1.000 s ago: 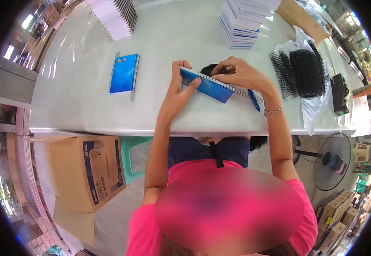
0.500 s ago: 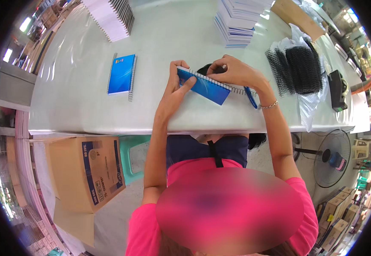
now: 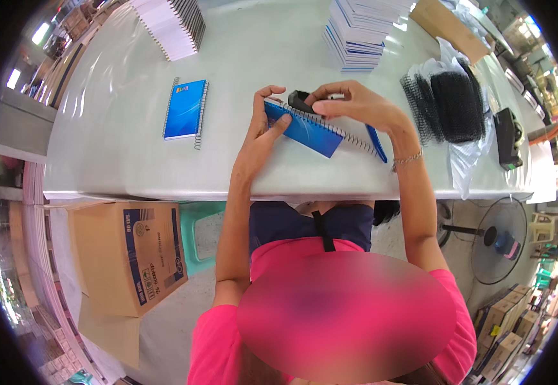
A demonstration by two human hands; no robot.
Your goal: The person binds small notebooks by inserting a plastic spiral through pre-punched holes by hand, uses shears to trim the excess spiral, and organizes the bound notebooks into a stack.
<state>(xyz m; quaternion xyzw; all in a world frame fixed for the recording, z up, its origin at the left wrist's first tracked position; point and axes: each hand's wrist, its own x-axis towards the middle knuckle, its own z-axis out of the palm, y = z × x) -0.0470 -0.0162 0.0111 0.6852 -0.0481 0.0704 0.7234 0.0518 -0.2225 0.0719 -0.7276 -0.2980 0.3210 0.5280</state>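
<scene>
1. A long white table [image 3: 131,160] ran across the view from the person's left to right, its near edge just in front of the person's body.
2. A blue notebook [image 3: 305,128] was held tilted above the table, directly ahead of the person. Its long axis ran from upper left down to lower right, with the wire spiral binding [image 3: 343,131] along its far, upper edge.
3. The left hand [image 3: 263,131] clasped the notebook's left end, thumb across the blue cover and fingers behind it.
4. The right hand [image 3: 356,106] lay over the spiral edge, fingers closed on a small black tool [image 3: 301,99] at the upper left end of the spiral. This hand was the nearer one to the binding.
5. A finished blue notebook [image 3: 186,109] lay flat, well apart to the left.
6. A bag of black wire coils [image 3: 452,96] sat to the right.
</scene>
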